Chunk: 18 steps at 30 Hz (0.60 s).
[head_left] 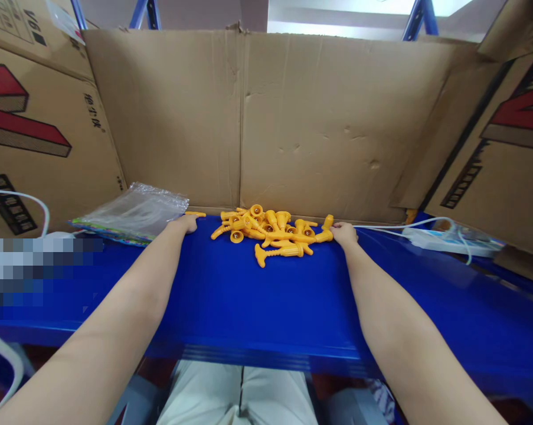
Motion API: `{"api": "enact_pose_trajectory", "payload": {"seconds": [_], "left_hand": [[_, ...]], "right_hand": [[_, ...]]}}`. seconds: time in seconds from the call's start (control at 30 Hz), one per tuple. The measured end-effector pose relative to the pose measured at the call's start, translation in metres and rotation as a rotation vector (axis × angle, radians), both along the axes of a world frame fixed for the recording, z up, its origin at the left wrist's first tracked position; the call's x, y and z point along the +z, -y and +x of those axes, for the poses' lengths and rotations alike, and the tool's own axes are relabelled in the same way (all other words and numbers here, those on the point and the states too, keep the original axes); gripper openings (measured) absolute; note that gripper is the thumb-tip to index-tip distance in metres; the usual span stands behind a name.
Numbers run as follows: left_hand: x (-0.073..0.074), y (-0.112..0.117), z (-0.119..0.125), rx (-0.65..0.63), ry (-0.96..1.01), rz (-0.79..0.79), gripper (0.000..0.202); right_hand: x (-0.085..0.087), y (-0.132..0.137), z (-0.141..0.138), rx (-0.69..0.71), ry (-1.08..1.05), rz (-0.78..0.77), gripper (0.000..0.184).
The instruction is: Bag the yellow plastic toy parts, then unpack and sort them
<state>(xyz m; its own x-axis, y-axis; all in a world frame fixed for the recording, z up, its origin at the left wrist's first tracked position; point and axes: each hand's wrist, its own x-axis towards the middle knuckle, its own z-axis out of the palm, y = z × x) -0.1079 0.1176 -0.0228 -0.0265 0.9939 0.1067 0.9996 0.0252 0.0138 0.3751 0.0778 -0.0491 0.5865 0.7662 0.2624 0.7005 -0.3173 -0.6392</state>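
A loose heap of yellow plastic T-handled pieces [277, 227] lies on the blue tabletop against the back cardboard. Some show a twisted shaft, others a bell-shaped hollow end with something shiny inside. One piece [279, 252] lies at the front of the heap. My left hand [187, 224] is closed at the heap's left, with a slim yellow piece [196, 213] jutting out beyond its fingers. To the right, my right hand [346, 234] has curled fingers at the end of a yellow piece [324, 236]; its grip is partly hidden. Another yellow piece [328, 222] stands beside those fingers.
Clear plastic bags [136, 209] lie stacked at the back left. A white power strip [452, 242] with cables sits at the right. Tall cardboard [314, 118] walls the back and both sides. The table's front edge [248, 354] runs before my lap.
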Motion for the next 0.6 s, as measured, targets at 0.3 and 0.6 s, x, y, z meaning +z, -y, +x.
{"api": "enact_pose_trajectory", "payload": {"seconds": [0.3,0.6], "left_hand": [[0.003,-0.003,-0.004,-0.049,-0.049,-0.022,0.066],[0.019,0.003,0.018,-0.073,0.092,0.191,0.046]], "right_hand": [[0.002,0.008,-0.008,0.101,0.009,0.224,0.026],[-0.002,-0.005,-0.01,0.348,-0.097,0.17,0.019]]}}
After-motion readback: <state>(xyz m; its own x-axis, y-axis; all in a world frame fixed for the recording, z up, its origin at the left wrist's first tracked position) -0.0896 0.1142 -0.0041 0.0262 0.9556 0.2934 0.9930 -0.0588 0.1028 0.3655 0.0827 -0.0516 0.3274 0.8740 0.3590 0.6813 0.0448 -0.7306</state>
